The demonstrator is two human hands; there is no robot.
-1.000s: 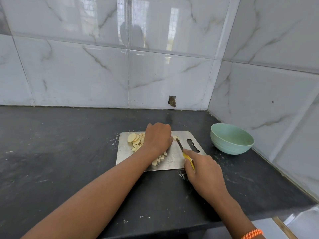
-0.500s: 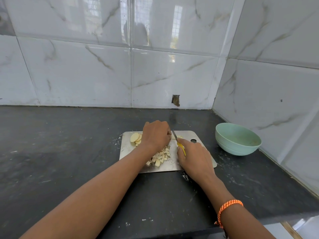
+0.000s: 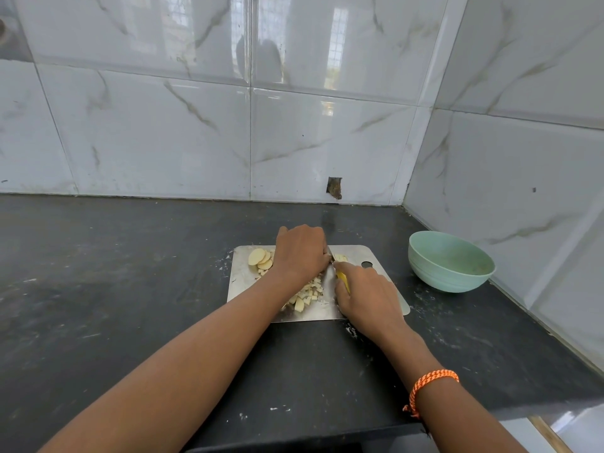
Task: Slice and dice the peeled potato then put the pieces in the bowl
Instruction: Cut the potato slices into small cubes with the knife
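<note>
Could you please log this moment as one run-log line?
phase: dicing | right hand: grips knife | left hand: holds potato slices on board | diced pieces: on board | bowl: no potato seen

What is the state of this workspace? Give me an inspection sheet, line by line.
Surface: dark countertop, pale specks and smears.
Job's things: steel cutting board; round potato slices at its far left; diced potato near its middle; green bowl right of the board, no potato seen inside.
Clutter: nothing seen.
Grippers: left hand curled over potato on the board; right hand grips yellow-handled knife.
Cables: nothing seen.
Surroundings: glossy marble-look wall tiles; small hole in one tile.
</note>
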